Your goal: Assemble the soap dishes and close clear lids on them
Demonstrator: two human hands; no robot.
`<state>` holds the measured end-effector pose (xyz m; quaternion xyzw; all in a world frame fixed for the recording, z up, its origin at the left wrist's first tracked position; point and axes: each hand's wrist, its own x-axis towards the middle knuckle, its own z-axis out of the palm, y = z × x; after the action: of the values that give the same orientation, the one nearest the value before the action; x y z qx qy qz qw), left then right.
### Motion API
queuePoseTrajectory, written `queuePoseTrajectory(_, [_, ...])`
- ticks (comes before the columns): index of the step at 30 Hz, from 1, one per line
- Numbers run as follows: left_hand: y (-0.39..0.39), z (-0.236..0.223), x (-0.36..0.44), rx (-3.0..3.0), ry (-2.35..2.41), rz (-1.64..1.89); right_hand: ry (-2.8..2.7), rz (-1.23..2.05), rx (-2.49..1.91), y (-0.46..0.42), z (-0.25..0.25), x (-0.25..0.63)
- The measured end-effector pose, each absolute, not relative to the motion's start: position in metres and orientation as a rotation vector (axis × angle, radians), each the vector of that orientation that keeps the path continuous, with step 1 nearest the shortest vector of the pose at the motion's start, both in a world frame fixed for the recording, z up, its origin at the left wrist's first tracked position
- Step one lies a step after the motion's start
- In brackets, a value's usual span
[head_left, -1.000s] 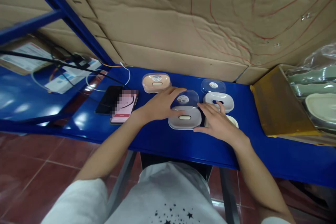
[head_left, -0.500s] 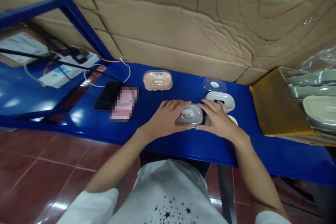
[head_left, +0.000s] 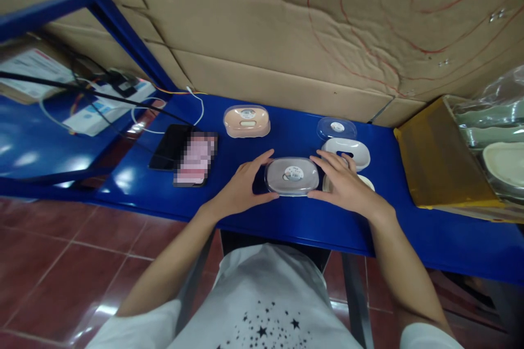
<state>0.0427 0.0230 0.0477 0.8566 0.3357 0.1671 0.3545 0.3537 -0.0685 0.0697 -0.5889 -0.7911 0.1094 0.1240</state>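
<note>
A grey soap dish (head_left: 298, 179) with a clear lid and round sticker sits on the blue bench between my hands. At its left end my left hand (head_left: 241, 188) is open, thumb and fingers spread around the lid's corners. My right hand (head_left: 341, 182) is open too, its index finger and thumb at the right end of the lid, seemingly touching. Beyond my right hand are a white tray (head_left: 359, 154) with a dark slot and a clear lid (head_left: 338, 128) with a sticker. A cream piece (head_left: 367, 181) is mostly hidden under that hand.
A peach soap dish (head_left: 246, 121) with a clear lid stands at the back. To the left lie a black phone (head_left: 170, 147) and a phone with a blurred pink screen (head_left: 195, 158). A cardboard box (head_left: 429, 158) of wrapped green and cream pieces stands right; cardboard (head_left: 254, 22) backs the bench.
My left hand has opened and drawn back left, uncovering the soap dish's left end. My right hand stays at the right end. The view has shifted slightly.
</note>
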Motion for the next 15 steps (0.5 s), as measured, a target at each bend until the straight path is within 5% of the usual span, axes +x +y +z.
queuePoseTrajectory(15, [0.011, 0.027, 0.048, 2.223, 0.8, 0.73, -2.304, 0.457, -1.778, -0.069, 0.075, 0.363])
